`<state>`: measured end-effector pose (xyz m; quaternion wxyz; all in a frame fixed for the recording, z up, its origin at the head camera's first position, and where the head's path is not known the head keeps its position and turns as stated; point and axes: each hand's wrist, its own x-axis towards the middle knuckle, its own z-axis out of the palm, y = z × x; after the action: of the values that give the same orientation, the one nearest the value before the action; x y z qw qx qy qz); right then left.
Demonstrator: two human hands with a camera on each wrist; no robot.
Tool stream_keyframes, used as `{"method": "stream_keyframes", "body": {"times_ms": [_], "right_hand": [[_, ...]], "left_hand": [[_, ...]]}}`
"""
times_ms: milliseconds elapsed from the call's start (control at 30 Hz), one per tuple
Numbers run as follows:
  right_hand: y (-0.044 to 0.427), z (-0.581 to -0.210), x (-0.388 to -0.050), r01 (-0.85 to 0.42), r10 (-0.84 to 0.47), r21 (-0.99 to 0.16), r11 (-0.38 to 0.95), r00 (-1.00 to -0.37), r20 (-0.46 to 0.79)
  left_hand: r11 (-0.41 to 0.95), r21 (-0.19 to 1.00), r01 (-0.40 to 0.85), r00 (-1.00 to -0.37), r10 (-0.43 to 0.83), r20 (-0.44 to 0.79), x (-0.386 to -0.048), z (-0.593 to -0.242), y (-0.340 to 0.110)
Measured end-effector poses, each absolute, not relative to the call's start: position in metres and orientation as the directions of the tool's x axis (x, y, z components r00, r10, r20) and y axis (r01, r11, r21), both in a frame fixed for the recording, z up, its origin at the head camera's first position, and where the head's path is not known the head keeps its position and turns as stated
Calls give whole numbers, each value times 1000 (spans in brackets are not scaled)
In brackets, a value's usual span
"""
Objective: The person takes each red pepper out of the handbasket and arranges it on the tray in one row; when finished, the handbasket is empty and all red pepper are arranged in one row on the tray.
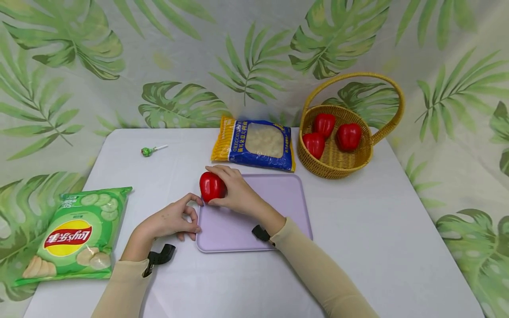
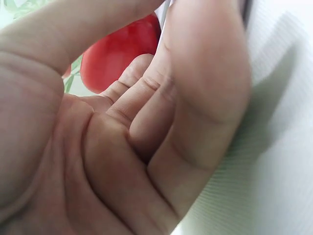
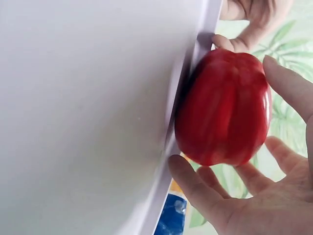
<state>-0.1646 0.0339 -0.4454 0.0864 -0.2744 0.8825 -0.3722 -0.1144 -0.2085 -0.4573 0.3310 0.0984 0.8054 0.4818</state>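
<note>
At the left rim of a lilac tray (image 1: 254, 236), my right hand (image 1: 238, 194) holds a red bell pepper (image 1: 210, 186). In the right wrist view, the thumb is at one side of the bell pepper (image 3: 222, 110) and the spread fingers are around its end; one fingertip is beside the tray rim. My left hand (image 1: 172, 221), fingers bent, holds the tray's left edge just below the pepper. The left wrist view shows the curled fingers (image 2: 210, 63) close up, with part of the pepper (image 2: 120, 54) behind them; the exact finger contact there is hidden.
Beyond the tray lies a blue and yellow pasta bag (image 1: 254, 143). A wicker basket (image 1: 332, 170) at the back right holds several red bell peppers (image 1: 349, 137). To the left are a green chip bag (image 1: 75, 238) and a lollipop (image 1: 148, 151).
</note>
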Motion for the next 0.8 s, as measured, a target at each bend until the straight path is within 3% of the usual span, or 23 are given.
{"method": "stream_keyframes", "body": {"times_ms": [433,800], "right_hand": [[50,-430,-167,-447,-547,-729,519,-829,119],[156,-373,-171,-372,-283,-810,453,-922,265]], "left_hand": [[529,833,-164,-761,469,-448,-113,-457,-209],[526,834,-164,-757,475,-448,-114,-458,-207]]}}
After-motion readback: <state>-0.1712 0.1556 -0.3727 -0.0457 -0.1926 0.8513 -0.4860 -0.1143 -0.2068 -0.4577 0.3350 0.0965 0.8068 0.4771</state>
